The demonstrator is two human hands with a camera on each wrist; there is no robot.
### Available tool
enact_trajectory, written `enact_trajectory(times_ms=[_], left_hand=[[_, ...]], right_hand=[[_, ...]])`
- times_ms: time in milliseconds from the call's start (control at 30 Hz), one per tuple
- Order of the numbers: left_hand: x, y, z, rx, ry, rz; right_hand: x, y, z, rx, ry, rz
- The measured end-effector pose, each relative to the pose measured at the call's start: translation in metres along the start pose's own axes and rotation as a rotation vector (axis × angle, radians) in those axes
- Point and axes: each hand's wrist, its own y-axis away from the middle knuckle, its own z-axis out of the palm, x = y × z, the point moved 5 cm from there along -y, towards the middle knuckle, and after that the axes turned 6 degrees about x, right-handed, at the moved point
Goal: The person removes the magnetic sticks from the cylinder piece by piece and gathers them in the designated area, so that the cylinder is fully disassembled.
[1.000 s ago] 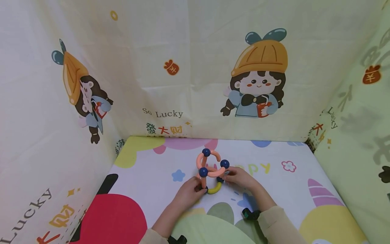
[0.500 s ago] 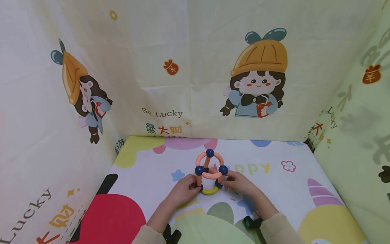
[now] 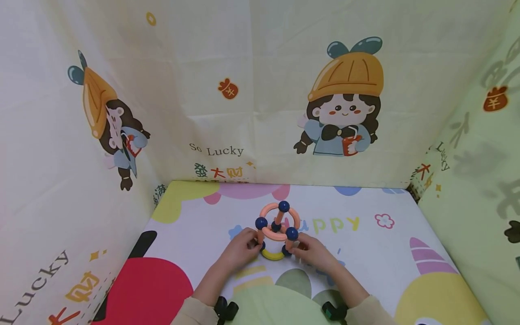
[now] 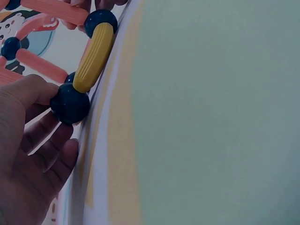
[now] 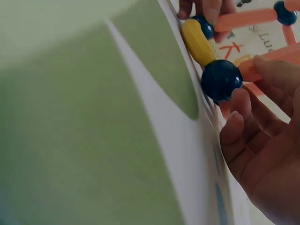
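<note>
A magnetic ball-and-stick frame stands on the patterned table in the head view. Its upper ring joins curved orange sticks (image 3: 274, 234) and dark blue balls (image 3: 284, 206); upright orange sticks lead down to a lower level. At the lower front, a curved yellow stick (image 3: 272, 256) links two balls. My left hand (image 3: 239, 248) pinches the lower left corner, thumb on the blue ball (image 4: 70, 104) in the left wrist view. With my right hand (image 3: 313, 253) I grip the lower right corner: thumb on the orange stick, fingertips at the ball (image 5: 221, 80). Part of the lower back is hidden.
A printed cloth wall (image 3: 268, 135) rises behind the table, with more cloth at both sides. The white tabletop (image 3: 378, 253) carries coloured prints around the frame. A wrist camera (image 3: 335, 311) sits at each sleeve.
The frame has turned clockwise as seen from above and shifted slightly left. My left hand has moved left and away; my right hand has come nearer. Both keep their hold.
</note>
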Motion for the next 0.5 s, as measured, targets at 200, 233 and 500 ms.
enact_trajectory(times_ms=[200, 233, 500], left_hand=[[-0.001, -0.002, -0.004, 0.011, 0.011, 0.004], [-0.002, -0.002, -0.005, 0.016, 0.004, 0.001], [-0.006, -0.004, -0.008, 0.046, -0.030, 0.012]], right_hand=[[-0.009, 0.003, 0.007, 0.032, 0.034, -0.049], [-0.010, 0.003, 0.008, 0.033, 0.041, -0.060], [-0.020, 0.005, 0.013, 0.046, 0.068, -0.128]])
